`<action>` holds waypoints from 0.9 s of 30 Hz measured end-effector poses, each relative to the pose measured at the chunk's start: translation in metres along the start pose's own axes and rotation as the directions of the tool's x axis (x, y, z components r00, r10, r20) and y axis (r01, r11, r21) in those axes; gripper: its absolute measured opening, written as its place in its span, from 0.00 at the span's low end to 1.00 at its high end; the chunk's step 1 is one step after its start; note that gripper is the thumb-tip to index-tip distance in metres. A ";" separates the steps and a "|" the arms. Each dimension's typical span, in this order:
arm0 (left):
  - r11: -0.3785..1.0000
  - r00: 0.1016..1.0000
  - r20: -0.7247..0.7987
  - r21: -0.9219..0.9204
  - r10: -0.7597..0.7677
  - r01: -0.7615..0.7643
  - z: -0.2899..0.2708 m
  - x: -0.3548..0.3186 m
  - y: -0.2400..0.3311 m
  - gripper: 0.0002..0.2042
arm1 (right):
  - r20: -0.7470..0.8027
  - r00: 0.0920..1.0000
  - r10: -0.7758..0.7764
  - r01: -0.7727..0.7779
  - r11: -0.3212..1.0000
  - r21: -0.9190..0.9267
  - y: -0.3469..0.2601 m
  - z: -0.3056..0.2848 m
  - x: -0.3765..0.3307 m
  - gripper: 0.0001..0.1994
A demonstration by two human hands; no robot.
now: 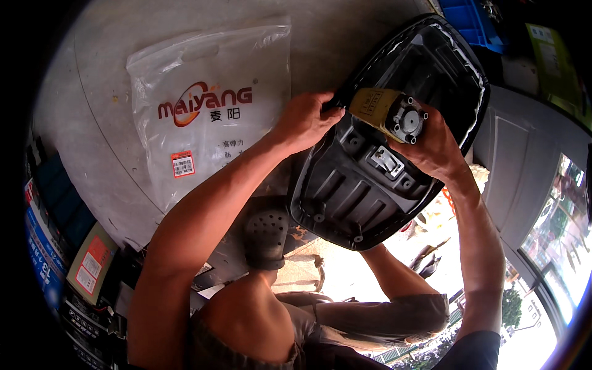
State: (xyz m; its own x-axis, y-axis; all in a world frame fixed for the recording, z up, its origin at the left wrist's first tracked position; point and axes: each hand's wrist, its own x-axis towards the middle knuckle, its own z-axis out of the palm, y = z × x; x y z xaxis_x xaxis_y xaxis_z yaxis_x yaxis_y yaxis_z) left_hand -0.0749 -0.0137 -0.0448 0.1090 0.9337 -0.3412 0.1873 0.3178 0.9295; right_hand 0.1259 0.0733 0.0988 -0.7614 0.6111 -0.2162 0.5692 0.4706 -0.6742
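Observation:
A black scooter seat (354, 194) lies tilted with its ribbed underside facing up, resting over my legs. Its black cover is folded over the rim, and a whitish edge runs along the far right side. My left hand (305, 120) pinches the cover at the seat's left rim, fingers closed. My right hand (435, 148) is wrapped round a yellow staple gun (375, 109) with a round, bolted metal end cap. The staple gun lies across the seat toward the left rim, close to my left fingertips. Its nose is hidden, so contact with the rim cannot be told.
A clear plastic bag (209, 139) with red print lies flat on the grey floor (98, 92) to the left. Boxes (92, 262) are stacked at the lower left. A blue crate (468, 24) stands at the far right, and a grey door (512, 160) is on the right.

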 end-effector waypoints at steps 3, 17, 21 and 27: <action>1.000 1.000 -0.004 -0.030 0.003 -0.004 0.001 -0.001 0.002 0.16 | -0.042 0.987 -0.157 0.152 0.984 -0.091 0.010 0.006 -0.004 0.20; 0.940 0.958 -0.189 0.305 0.216 -0.151 0.016 -0.040 0.017 0.28 | -0.020 0.977 0.213 -0.213 0.977 0.016 0.003 0.014 -0.001 0.19; 0.959 0.981 -0.192 0.274 -0.022 0.075 0.026 -0.054 0.015 0.27 | 0.012 0.953 0.303 -0.302 0.941 0.155 -0.004 0.008 0.001 0.19; 0.986 0.983 -0.122 -0.104 -0.139 0.127 0.019 -0.052 -0.002 0.24 | 0.034 0.970 0.240 -0.242 0.968 0.073 0.001 0.001 0.000 0.18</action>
State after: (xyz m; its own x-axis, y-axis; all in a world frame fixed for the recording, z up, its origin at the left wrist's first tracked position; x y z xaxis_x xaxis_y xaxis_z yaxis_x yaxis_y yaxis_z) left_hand -0.0622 -0.0665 -0.0314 -0.0383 0.8936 -0.4473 0.0966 0.4489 0.8884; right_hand 0.1262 0.0728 0.0970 -0.6129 0.6840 -0.3957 0.7121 0.2610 -0.6518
